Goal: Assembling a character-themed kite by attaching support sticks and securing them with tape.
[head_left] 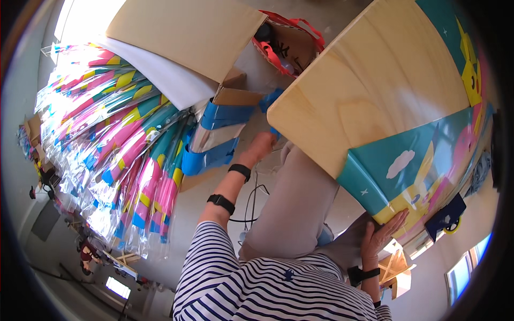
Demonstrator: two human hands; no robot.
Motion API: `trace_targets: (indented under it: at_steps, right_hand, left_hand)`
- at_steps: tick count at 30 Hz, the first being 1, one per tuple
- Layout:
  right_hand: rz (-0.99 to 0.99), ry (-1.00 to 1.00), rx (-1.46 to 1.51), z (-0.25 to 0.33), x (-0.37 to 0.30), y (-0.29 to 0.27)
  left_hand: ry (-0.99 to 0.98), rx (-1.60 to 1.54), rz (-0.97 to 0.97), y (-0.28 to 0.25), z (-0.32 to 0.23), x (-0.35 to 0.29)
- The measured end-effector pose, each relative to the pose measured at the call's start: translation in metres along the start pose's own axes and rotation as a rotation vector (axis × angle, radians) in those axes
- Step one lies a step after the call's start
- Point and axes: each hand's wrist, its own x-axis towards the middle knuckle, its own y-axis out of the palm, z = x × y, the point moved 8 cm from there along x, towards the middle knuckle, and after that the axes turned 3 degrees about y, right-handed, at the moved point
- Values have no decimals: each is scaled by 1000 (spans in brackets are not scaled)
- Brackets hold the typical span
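Note:
My left hand (261, 146) is closed at the near left edge of the wooden board (369, 69), with a small blue piece (274, 131) at its fingertips; the board partly hides it. My right hand (384, 235) lies flat, fingers stretched, on the near edge of a glossy printed plastic sheet (399, 160). That sheet is teal, yellow and pink with a white cloud and cartoon figures, and covers the right part of the board. Beside my left hand stands a cardboard box with blue bands (227, 115).
At left lies a large heap of folded colourful sheets in clear plastic (123, 144). A big cardboard panel (187, 35) and a red-handled bag (292, 45) are at the far side. A black cable (256, 198) runs along the floor. Other people are in the left background.

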Motion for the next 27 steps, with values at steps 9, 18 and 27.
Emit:
trace_targets:
  at_steps: [9,18,27]
  right_hand:
    - [-164,-86,34,10,-7,-7]
    - [-168,-3,125,-7,-9,-22]
    - [-200,9,246,-25,-19,-20]
  left_hand:
    - [-174,-531,-34,-104,-25,-180]
    - [375,-582,-485,-330,-221,-226]
    - [992,-117,-408,-340,-676,-141]
